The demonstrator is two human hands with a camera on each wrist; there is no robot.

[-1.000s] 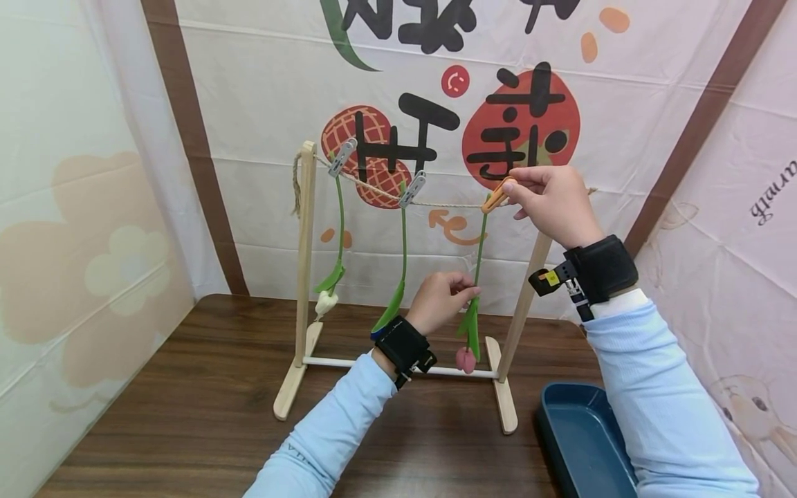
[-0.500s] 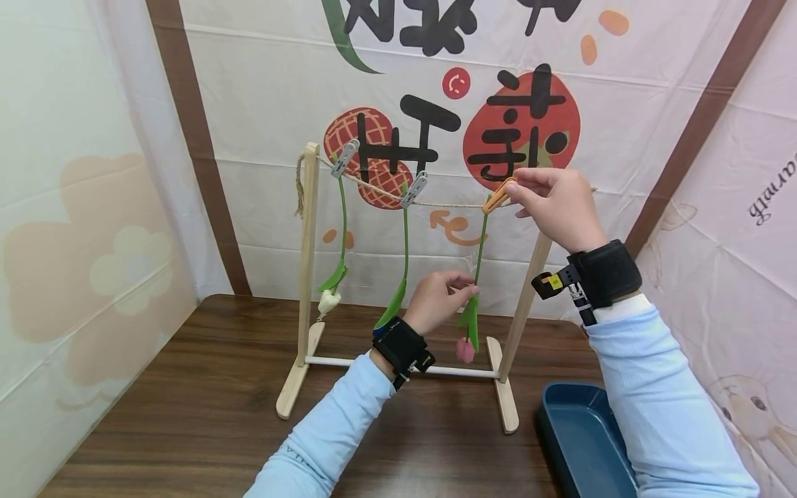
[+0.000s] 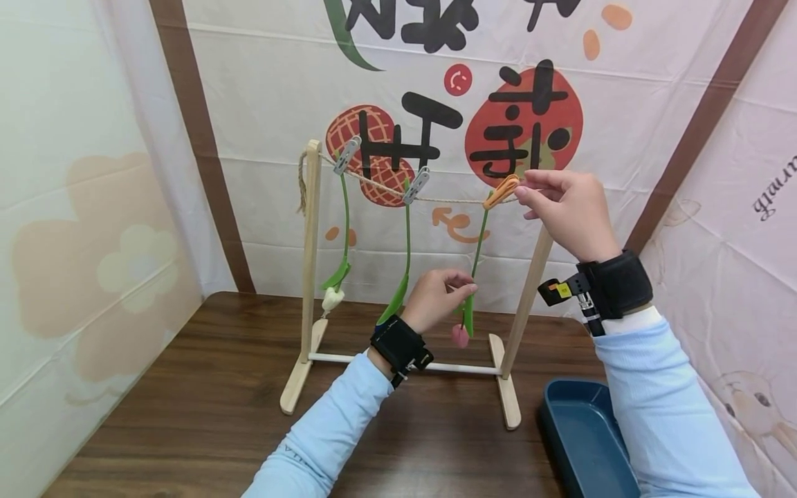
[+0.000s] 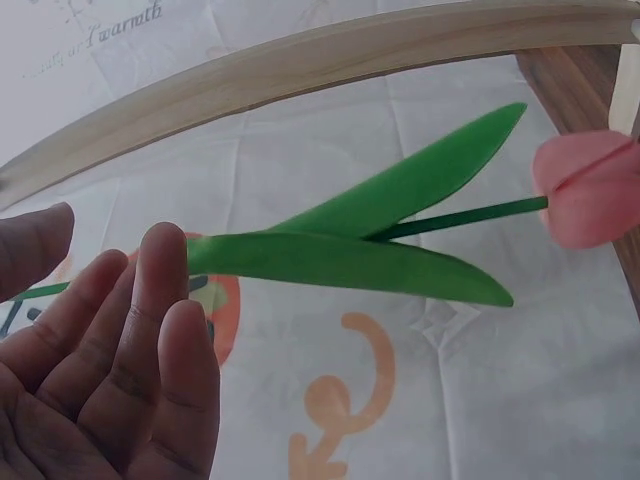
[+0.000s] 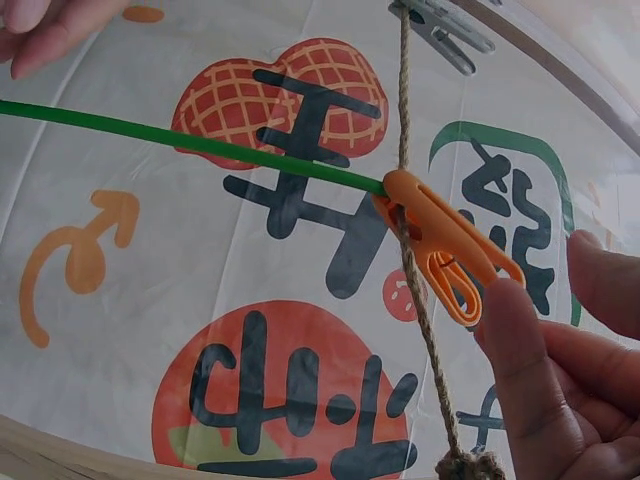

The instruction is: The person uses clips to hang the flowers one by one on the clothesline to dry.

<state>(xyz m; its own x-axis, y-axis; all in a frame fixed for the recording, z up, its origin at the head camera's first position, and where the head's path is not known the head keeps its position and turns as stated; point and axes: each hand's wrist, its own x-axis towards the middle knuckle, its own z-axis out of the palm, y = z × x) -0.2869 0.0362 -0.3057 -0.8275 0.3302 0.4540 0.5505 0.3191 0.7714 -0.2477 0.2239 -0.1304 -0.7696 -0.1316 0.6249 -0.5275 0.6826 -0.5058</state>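
Landmark: wooden rack [image 3: 309, 263] on the table [image 3: 187, 387], twine line [image 3: 380, 188] strung across its top.

Step in hand, as I read it: unclipping the rightmost flower from the line. Three stems hang off the twine. Two grey pegs [image 3: 346, 153] hold the left and middle ones; the orange peg [image 3: 500, 191] holds the third, near the rack's right post.

Right hand [image 3: 569, 211]: thumb and forefinger are closed on the tail end of the orange peg. In the right wrist view the fingertips [image 5: 520, 330] sit on the peg's handle ends, and its nose bites both twine and green stem [image 5: 200, 143]. Can't tell whether the peg is being squeezed open yet; the nose looks closed on the stem.

Left hand [image 3: 438, 299]: fingers curled, pinching the stem low down, below the twine and just above the leaves. The pink tulip [image 3: 460, 335] hangs head-down just under that hand, above the rack's bottom rail. In the left wrist view the leaves [image 4: 400, 230] and bud run out past the fingertips [image 4: 165, 270]; the actual pinch point is hidden there.

Next move, my guess: squeeze the peg tails to open the nose while the left hand carries the stem's weight, then draw the stem down and clear of the twine. Blue tray [image 3: 579, 443] sits right of the rack's right foot.
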